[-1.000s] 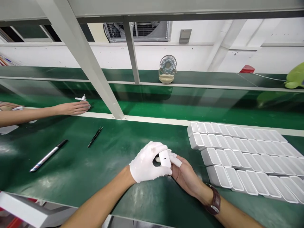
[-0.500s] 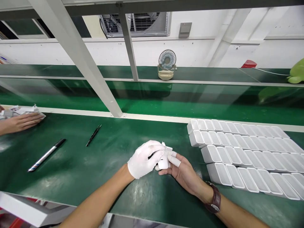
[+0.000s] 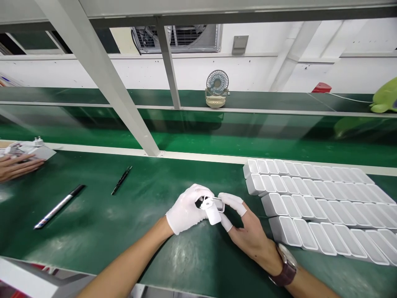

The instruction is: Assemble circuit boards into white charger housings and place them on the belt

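Head view, lower centre: left hand in thin white glove (image 3: 187,210) closed round a small white plastic part with flat tab (image 3: 213,214), presumably steadying it; right hand with white finger covers (image 3: 251,231) at its rim, clamping unclear. Right side: smooth white rectangular plastic boxes (image 3: 322,210), aligned in rows, probably for easy access.

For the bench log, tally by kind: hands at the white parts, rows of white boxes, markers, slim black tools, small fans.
Hands (left hand, right hand) at the white parts: 2
Rows of white boxes: 4
Marker: 1
Slim black tool: 1
Small fan: 1
Total: 9
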Demonstrator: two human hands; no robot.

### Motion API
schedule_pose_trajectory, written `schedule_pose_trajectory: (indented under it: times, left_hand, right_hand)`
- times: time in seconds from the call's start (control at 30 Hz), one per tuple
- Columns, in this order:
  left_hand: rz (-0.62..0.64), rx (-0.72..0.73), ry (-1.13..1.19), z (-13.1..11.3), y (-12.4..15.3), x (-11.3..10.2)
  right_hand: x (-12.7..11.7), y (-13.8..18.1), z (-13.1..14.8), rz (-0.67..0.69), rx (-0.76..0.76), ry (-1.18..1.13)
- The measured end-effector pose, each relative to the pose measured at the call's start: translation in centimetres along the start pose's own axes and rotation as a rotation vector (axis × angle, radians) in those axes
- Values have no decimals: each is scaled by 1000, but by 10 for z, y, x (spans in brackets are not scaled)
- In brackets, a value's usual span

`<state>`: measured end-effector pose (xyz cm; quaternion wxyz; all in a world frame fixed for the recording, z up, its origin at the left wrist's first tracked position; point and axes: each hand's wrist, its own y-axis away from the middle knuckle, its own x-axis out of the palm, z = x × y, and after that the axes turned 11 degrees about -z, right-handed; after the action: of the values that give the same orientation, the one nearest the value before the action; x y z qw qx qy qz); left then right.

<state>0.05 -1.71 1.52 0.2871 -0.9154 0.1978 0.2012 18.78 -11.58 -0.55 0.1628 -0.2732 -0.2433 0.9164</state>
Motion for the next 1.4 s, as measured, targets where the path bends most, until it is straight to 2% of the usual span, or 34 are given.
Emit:
schedule_pose_trajectory:
  times: [0.2,0.33,0.53,0.67,0.87,1.07,1.13,1.4]
  left_hand:
    - [4,4,31,1,2,1]
    - [21,46,-1,1,0,0]
    - [-3,102,-44,-1,-2,-1]
    - [4,95,-56,-3,-3,-1]
    - [35,62,-69,-1,-1,0]
    - [32,86,-59,1,0,3]
    - [20,91,-63,2,1,4]
    - [18,120,-87,5,0,2]
  right_hand:
    - [-1,1,-3,16,-25,16]
    - [-2,1,-9,21,-150,61]
    - [-8,-4,-16,44,-407,265]
    - [-11,-8,-16,65,-458,319]
    - [-10,-10,-12,70,-381,238]
    - [-11,-9,-5,109,-81,23]
    - [-12,-9,-3,115,-34,-21]
    - [-8,-8,-8,137,-118,69]
